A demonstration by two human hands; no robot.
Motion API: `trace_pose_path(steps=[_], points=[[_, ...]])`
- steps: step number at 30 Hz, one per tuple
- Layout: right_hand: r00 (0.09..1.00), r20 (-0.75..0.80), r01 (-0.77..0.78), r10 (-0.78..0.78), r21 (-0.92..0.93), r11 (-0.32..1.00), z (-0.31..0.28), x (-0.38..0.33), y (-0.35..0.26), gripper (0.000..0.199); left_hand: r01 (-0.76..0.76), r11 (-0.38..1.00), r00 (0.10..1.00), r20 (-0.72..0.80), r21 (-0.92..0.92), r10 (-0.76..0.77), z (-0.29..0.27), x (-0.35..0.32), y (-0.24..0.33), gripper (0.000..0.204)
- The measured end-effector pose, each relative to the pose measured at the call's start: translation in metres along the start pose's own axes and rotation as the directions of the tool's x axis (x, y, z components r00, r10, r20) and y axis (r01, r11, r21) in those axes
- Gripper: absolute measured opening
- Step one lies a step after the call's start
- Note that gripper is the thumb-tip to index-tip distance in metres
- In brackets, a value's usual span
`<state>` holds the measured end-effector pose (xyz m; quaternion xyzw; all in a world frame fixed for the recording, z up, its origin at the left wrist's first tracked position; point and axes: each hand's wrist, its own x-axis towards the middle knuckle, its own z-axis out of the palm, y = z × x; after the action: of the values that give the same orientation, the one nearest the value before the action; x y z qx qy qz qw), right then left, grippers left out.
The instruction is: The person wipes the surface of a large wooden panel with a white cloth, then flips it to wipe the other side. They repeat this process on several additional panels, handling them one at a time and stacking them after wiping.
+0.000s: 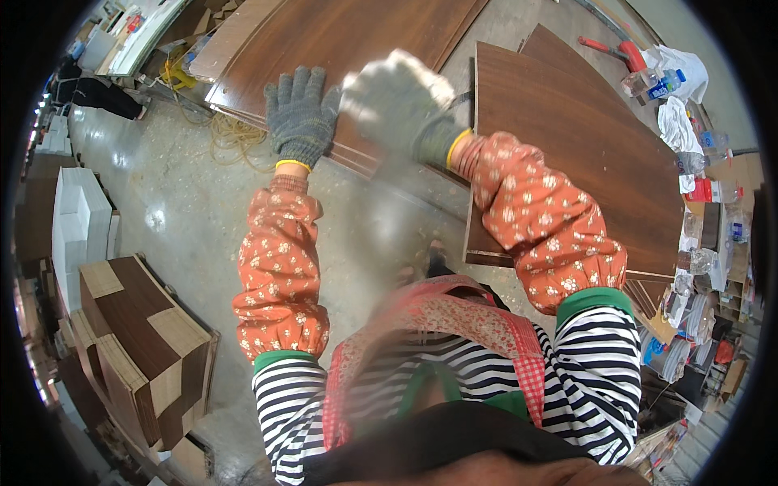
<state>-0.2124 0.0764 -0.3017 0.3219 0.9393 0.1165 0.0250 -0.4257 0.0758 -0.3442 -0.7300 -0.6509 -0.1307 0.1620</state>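
My left hand (302, 117), in a grey knit glove with a yellow cuff edge, lies flat with fingers spread near the front edge of a dark brown wood-grain board (324, 40). That board tops a stack. Blurred by motion, my right hand (397, 109) is over the same board, in a matching glove. It presses on a crumpled white cloth (425, 74), whose pale edges show around the fingers; the fingers themselves are smeared. Orange flowered sleeve covers run up both forearms.
At right lies another stack of brown boards (575, 154), with plastic bottles (666, 83) and a red tool (620, 53) beyond it. Stacked brown and beige panels (146, 348) stand at lower left. Coiled yellowish rope (235, 142) lies on the floor. A person in dark clothing (97, 91) is at far left.
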Motion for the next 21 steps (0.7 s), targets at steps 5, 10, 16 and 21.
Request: trace_pose_path(steps=[5, 10, 16, 21], points=[[0.883, -0.449, -0.084, 0.135, 0.132, 0.988, -0.006, -0.006, -0.014, 0.044, 0.001, 1.000, 1.000, -0.024, -0.005, -0.001, -0.003, 0.001, 0.000, 0.052], [0.990, -0.140, -0.021, 0.021, 0.000, 1.000, -0.006, -0.018, -0.024, 0.052, -0.018, 1.000, 0.999, -0.033, -0.004, 0.018, -0.002, 0.001, 0.001, 0.051], [0.923, -0.289, -0.252, 0.253, 0.038, 0.967, -0.007, -0.009, 0.011, 0.057, -0.001, 1.000, 0.999, -0.039, 0.019, 0.002, -0.004, 0.001, 0.001, 0.053], [0.995, -0.087, -0.016, 0.038, 0.237, 0.971, 0.002, -0.024, -0.046, 0.060, 0.003, 1.000, 1.000, 0.007, -0.021, -0.003, -0.001, 0.002, 0.002, 0.056]])
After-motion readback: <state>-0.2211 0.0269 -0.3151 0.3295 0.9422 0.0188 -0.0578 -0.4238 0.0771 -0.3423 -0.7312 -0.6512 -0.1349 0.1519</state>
